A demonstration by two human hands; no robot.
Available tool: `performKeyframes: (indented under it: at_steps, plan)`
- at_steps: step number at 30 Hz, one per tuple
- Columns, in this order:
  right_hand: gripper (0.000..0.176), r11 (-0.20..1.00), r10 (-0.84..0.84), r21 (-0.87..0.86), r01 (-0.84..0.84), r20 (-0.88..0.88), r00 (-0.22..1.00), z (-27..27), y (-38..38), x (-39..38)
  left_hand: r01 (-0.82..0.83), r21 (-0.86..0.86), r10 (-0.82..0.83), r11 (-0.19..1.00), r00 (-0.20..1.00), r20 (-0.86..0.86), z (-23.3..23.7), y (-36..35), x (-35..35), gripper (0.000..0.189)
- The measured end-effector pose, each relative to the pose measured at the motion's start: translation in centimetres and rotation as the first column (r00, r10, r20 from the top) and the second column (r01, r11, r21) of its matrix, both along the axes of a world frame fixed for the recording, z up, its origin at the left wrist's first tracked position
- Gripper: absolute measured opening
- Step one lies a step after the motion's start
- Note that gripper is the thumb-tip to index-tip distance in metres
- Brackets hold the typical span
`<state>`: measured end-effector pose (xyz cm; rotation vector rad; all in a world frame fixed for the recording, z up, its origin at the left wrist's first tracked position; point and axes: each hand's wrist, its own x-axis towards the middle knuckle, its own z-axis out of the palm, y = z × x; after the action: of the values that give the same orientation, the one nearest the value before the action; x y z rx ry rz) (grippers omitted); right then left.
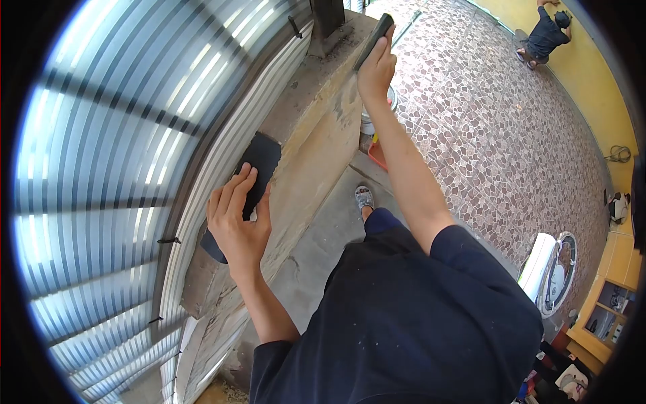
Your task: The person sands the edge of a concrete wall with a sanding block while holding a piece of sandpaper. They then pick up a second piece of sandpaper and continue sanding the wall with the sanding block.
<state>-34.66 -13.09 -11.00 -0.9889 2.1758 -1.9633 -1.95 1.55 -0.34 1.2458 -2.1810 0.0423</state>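
- At top centre, 1 dark block [375,42] is gripped by the right hand [378,75], its long axis aligned roughly with the wall [316,145].
- Left of centre, 1 black sheet [267,156] is touched by the left hand [239,221]; whether gripped cannot be told.

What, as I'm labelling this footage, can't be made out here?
In the head view:
- Middle of the flat dark piece: covered by the left hand.
- Part of the dark block: behind the right hand.
- Cabinet contents: too small.
- What the distant person is touching: too small.
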Motion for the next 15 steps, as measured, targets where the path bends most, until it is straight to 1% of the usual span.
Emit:
performKeyframes:
  at_steps: [2, 3, 4, 5, 6, 8, 9, 10, 12, 13, 15]
  plan:
    - [0.059, 0.998, 0.049, -0.04, -0.047, 0.056, 0.997, -1.6, 0.9, 2.2, -0.015, 0.011, 0.015, 1.0, 1.0, -0.004, 0.1, 0.1, -0.2, 0.031]
    - [0.059, 0.999, 0.04, -0.04, -0.037, 0.057, 0.998, -3.0, 2.3, 4.5, -0.024, 0.025, 0.024, 0.999, 1.0, -0.004, 0.2, 0.1, -0.3, 0.031]
    - [0.059, 0.997, 0.06, -0.057, -0.059, 0.011, 0.998, -4.4, 3.9, 7.1, -0.014, 0.018, 0.014, 1.0, 1.0, -0.009, 0.2, 0.0, -0.3, 0.031]
    - [0.059, 0.994, 0.079, -0.073, -0.081, -0.037, 0.996, -4.7, 4.5, 8.1, -0.013, 0.012, 0.013, 1.0, 1.0, -0.005, 0.1, 0.0, -0.3, 0.031]
    - [0.059, 0.994, 0.07, -0.079, -0.073, -0.042, 0.997, -4.5, 4.3, 7.5, -0.013, 0.007, 0.013, 1.0, 1.0, 0.0, 0.0, 0.0, -0.2, 0.03]
    - [0.058, 0.996, 0.087, 0.016, -0.087, -0.001, 0.996, -4.1, 3.7, 5.8, -0.008, -0.006, 0.008, 1.0, 1.0, 0.0, 0.1, 0.1, -0.3, 0.03]
    - [0.057, 0.998, 0.054, -0.032, -0.054, 0.007, 0.998, -3.4, 1.3, 3.3, -0.012, -0.007, 0.012, 1.0, 1.0, 0.006, 0.1, 0.1, -0.3, 0.03]
    - [0.058, 0.999, 0.04, -0.01, -0.039, 0.159, 0.986, -1.0, -0.2, 1.0, -0.014, -0.01, 0.014, 1.0, 1.0, 0.007, 0.1, 0.0, -0.4, 0.03]
    - [0.059, 1.0, -0.015, 0.0, 0.015, 0.05, 0.999, 0.9, -0.9, -1.2, -0.026, 0.008, 0.026, 1.0, 1.0, -0.002, 0.1, 0.1, -0.3, 0.03]
    - [0.059, 1.0, -0.016, 0.001, 0.016, 0.053, 0.998, 0.7, -0.5, -0.7, -0.025, 0.009, 0.025, 1.0, 1.0, 0.001, 0.2, 0.1, -0.2, 0.03]
    - [0.059, 0.994, 0.069, 0.073, -0.083, 0.174, 0.982, -0.4, 0.8, 1.2, -0.019, 0.012, 0.019, 1.0, 1.0, 0.006, 0.1, 0.0, -0.2, 0.031]
